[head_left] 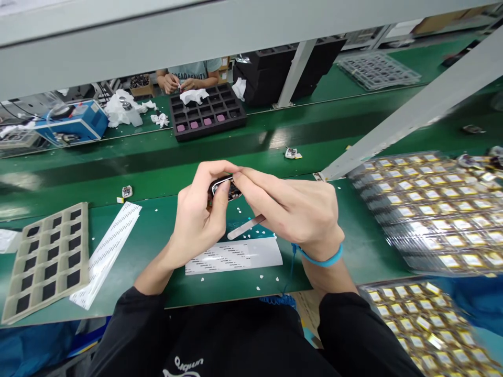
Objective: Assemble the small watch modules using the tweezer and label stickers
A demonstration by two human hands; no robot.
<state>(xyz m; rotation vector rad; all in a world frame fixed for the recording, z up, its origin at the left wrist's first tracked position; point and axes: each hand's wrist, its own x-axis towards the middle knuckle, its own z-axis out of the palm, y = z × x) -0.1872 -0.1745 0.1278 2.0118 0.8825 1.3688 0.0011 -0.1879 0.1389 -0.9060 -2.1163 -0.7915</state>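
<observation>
At the surface's middle, head view: your left hand (196, 220) and right hand (293, 209) meet over the green mat.
Left hand: fingers curled shut around a small dark module (225, 189), thumb and forefinger pinching its edges.
Right hand: fingers pressed down on the top of the same module; a pale flat tool or strip (247, 228) pokes out under the palm, and you seem to be gripping it, though how is hidden. A blue wrist strap (320, 257) circles that wrist.
Module's place: held up between both hands, clear of the surface, just above the label sheet (233, 255).
Done so far: judging by the layout, the label sheet looks partly used, with small white scraps scattered round it; one module is in hand and mid-step.
Left to do: I'd judge a lot, as the clear trays of gold-coloured parts (428, 209) on your right look full; a second stack (428, 324) sits nearer your right elbow.
Surface: green mat (157, 225); a grey foam tray with dark pockets (47, 259) on your left, a long white strip (107, 251) just beside it.
Conveyor: a green belt (196, 152) runs behind, carrying two loose small parts (126, 191) (291, 153).
Room: across the belt, a co-worker's hands (178, 84) work over a black compartment tray (206, 112) with a few pink pieces; a blue device (74, 121) and white wipes (123, 109) sit to its left.
</observation>
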